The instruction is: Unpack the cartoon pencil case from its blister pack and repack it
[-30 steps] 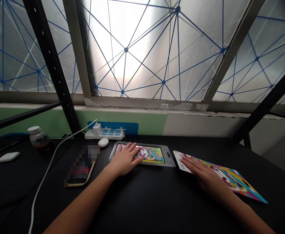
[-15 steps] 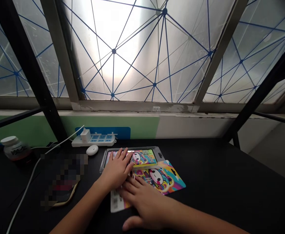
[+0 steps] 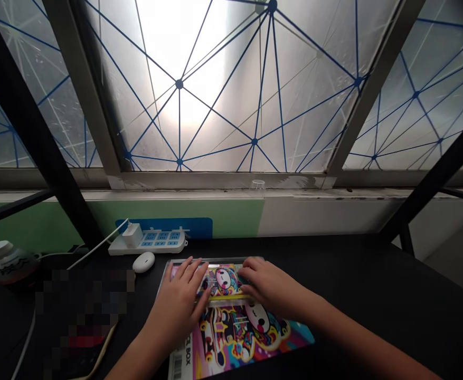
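Now we're laying our left hand [image 3: 176, 306] and right hand [image 3: 271, 285] on the clear blister tray [image 3: 163, 279] — fingers [image 3: 187, 272] spread, gripping nothing — and it seems to need squaring on the printed card [image 3: 235, 343] next.

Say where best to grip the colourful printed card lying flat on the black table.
Take the printed card at its near end, by the barcode strip, from the person's side: that edge is clear of the left hand and right hand, while the far edge meets the clear plastic tray.
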Available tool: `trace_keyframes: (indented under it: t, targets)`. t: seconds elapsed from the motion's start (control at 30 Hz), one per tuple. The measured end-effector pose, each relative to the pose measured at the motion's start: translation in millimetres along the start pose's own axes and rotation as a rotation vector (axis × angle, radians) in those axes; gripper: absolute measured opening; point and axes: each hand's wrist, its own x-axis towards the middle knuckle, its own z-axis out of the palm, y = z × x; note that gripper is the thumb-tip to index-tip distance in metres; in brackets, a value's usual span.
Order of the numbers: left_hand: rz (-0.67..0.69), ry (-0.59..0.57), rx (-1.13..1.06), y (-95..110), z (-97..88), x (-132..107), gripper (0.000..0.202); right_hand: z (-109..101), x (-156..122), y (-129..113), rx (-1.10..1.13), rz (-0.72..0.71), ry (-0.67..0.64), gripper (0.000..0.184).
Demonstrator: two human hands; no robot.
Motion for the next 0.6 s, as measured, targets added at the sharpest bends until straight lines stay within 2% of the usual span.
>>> trace_keyframes:
  t: [0.07, 0.17, 0.23, 0.37, 0.6]
  targets:
    - [-0.02, -0.023, 0.012, -4.9, 4.1, 0.1, 0.05, -1.6, 4.8, 25.1, 0.063, 0.049, -0.049, 0.026]
    - [-0.039, -0.075, 0.014, -10.6, 10.1, 1.2, 0.051, -3.7, 10.4, 46.0, 0.109, 0.048, -0.093, 0.047]
    - [-0.046, -0.096, 0.011, -12.5, 11.9, 2.5, 0.051, -6.6, 15.2, 51.2, 0.094, 0.023, -0.123, 0.056]
    - [-0.065, -0.113, 0.01, -14.8, 12.1, 4.6, 0.05, -8.6, 27.9, 55.1, 0.071, -0.02, -0.161, 0.059]
    - [-0.076, -0.047, -0.031, -18.1, 12.6, 5.2, 0.052, 5.4, 40.8, 61.0, 0.054, -0.034, -0.088, 0.057]
